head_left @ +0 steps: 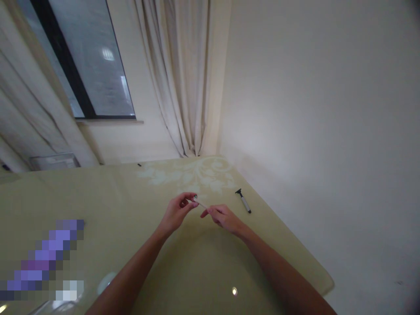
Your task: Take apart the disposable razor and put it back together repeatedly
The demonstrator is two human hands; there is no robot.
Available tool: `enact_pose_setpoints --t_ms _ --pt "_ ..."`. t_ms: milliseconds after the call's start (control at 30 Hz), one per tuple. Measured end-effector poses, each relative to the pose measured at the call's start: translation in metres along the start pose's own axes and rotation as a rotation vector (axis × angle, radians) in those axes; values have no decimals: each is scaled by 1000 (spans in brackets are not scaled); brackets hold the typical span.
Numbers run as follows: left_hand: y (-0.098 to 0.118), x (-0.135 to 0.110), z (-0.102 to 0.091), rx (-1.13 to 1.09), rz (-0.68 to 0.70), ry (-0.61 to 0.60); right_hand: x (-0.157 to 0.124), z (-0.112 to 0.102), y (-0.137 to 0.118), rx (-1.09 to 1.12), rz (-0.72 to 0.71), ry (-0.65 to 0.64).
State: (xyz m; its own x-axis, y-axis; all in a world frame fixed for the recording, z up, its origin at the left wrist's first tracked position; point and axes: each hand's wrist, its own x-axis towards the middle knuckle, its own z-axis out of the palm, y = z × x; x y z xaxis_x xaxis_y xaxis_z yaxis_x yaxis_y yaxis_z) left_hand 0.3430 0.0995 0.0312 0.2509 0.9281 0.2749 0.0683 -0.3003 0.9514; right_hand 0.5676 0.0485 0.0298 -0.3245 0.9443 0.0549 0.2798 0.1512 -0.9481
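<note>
My left hand point(177, 211) is closed, its thumb and forefinger pinching a small dark piece point(195, 197) whose kind is too small to make out. A thin pale stick point(202, 204) runs from that piece to my right hand point(225, 217), which grips its near end between thumb and fingers. The stick's far tip meets or passes close to the dark piece; which of these, I cannot tell. Both hands are held over the table. To the right of them lies a razor point(244, 203) with a grey handle and a black T-shaped head, untouched.
The glossy yellow-green table point(193, 267) ends at a white wall point(315, 131) on the right. A blurred-out purple long object point(49, 253) lies at left, with a pale shiny item point(68, 291) beside it. A tiny black bit point(139, 165) rests near the back edge, before curtains point(183, 78).
</note>
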Motion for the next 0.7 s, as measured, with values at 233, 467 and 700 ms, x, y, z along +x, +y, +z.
enact_pose_setpoints --t_ms 233,467,700 --pt "-20 1 -6 -44 -32 49 19 8 -2 -240 15 61" --pt "-36 -5 -13 -87 -61 41 25 15 9 -255 40 -54" --pt "-38 -6 -7 -109 -75 33 17 18 16 -300 78 -5"
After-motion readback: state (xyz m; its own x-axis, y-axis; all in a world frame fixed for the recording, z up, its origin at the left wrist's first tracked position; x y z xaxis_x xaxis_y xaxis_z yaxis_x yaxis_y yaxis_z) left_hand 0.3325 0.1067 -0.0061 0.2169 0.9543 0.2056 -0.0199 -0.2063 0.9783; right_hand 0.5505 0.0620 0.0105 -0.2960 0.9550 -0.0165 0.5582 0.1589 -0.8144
